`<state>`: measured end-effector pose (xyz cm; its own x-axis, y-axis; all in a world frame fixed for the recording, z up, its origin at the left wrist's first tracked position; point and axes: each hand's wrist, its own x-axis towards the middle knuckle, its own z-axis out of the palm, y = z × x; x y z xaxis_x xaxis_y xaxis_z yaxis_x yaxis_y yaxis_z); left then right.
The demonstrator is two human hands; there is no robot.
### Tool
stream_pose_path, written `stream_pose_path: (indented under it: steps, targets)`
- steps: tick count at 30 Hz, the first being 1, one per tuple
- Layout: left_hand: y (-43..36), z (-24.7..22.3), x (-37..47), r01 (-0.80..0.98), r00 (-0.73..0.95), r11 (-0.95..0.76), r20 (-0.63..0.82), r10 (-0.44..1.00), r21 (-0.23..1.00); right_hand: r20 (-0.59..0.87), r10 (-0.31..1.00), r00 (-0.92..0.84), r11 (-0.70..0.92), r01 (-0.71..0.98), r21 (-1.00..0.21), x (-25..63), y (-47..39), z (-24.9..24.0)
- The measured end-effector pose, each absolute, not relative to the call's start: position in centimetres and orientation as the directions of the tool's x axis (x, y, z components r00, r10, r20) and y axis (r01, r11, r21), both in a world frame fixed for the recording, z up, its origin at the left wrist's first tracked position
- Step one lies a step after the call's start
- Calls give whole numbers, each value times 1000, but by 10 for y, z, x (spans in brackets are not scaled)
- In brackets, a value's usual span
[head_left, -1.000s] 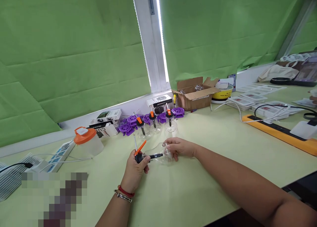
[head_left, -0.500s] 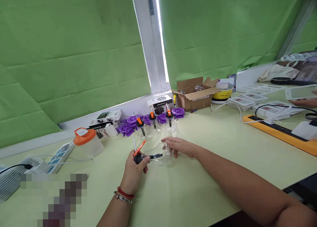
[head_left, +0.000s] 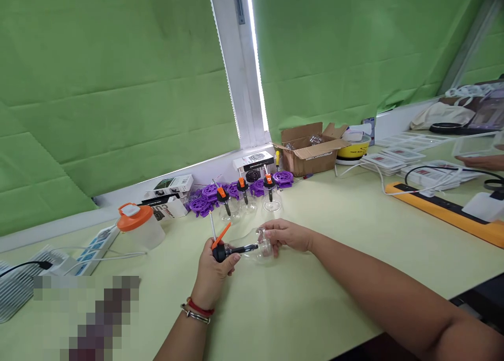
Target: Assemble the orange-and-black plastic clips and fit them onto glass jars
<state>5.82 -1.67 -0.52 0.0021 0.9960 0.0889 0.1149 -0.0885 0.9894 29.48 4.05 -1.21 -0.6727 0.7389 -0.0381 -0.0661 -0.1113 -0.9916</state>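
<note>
Lying sideways just above the table is a clear bottle [head_left: 248, 253] with a black cap, an orange lever, a thin pale spout and a dark tube inside. My left hand [head_left: 214, 261] is closed around its cap and neck, thumb along the side. At the wide base, the fingers of my right hand [head_left: 289, 236] curl against the clear wall; some fingertips are hidden behind it. Beyond my hands stand three similar capped bottles, among them a left bottle [head_left: 223, 195], a middle bottle [head_left: 243, 185] and a right bottle [head_left: 270, 182], all with orange levers.
Purple plastic parts [head_left: 208, 193] lie behind the bottles, beside small printed boxes [head_left: 169, 195]. An open cardboard box [head_left: 309, 161] is at the back. A lidded orange-and-clear jug [head_left: 137, 224] and a power strip [head_left: 96, 250] stand left. Right are an orange bar [head_left: 444, 211] and another person's hand [head_left: 482, 162].
My right hand has closed in around the bottle's base, its fingers shifting slightly. The bottle and my left hand have barely moved. At the right edge, the other person's hand has shifted slightly.
</note>
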Motion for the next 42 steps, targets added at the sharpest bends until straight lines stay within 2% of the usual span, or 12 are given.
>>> stream_pose_path:
  steps: [9,13,16,20,27,35,38,42]
  targets:
    - [-17,-5,60,108,5,-97,97,995,989,-172,736,-654,-128,115,-985,290,44,-18]
    - [-17,-5,61,88,1,-102,102,995,991,-23,798,-602,-42,-17,-999,294,41,-13]
    - [-16,-4,60,83,-30,-112,114,993,990,107,764,-636,42,-117,-992,299,39,-9]
    - [-15,-4,59,81,-57,-118,123,991,990,175,744,-645,113,-136,-984,300,36,-6]
    - [-16,-5,56,95,-31,-121,124,992,988,68,753,-654,-38,-147,-988,294,37,-6]
    - [-19,-4,59,126,15,-125,124,992,984,-144,748,-648,-78,129,-989,290,40,-14]
    - [-19,-3,59,120,1,-120,121,993,986,-145,767,-624,-67,147,-987,289,41,-13]
    - [-18,-1,60,83,-19,-118,119,993,990,-3,808,-590,-10,-10,-1000,295,41,-10]
